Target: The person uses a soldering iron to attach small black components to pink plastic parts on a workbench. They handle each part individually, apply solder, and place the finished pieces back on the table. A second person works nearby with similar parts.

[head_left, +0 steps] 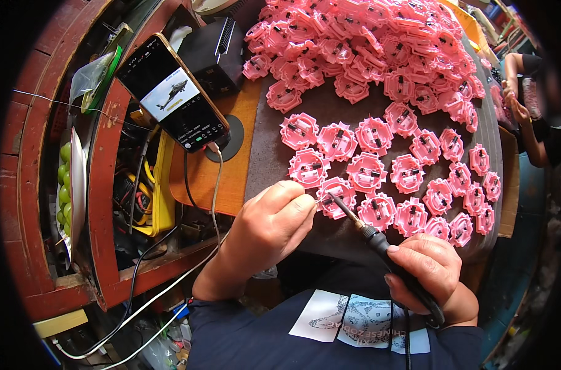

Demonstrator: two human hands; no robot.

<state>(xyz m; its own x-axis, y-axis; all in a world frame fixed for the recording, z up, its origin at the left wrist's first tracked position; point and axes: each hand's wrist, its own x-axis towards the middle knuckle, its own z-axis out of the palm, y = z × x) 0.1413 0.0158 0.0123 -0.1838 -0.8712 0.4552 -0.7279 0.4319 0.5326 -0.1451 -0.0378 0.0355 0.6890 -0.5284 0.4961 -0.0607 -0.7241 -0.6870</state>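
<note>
My right hand (429,262) is wrapped round the dark handle of a soldering iron (373,236). The iron's metal tip reaches over a pink plastic housing (338,208) in the front row, which has small dark parts inside. At that housing's left edge my left hand (269,221) is closed in a pinch. A short bit of thin solder wire (318,201) seems to stick out of its fingers, close to the iron's tip; most of it is hidden. Similar pink housings (365,172) lie in rows, open side up, on the dark work surface (269,132).
A large heap of pink housings (379,43) covers the far side. At left, a phone (172,92) showing a picture stands on a round base, its white cable (217,185) hanging near my left forearm. A yellow bin (163,188) sits below. Another person's hands (516,102) are at far right.
</note>
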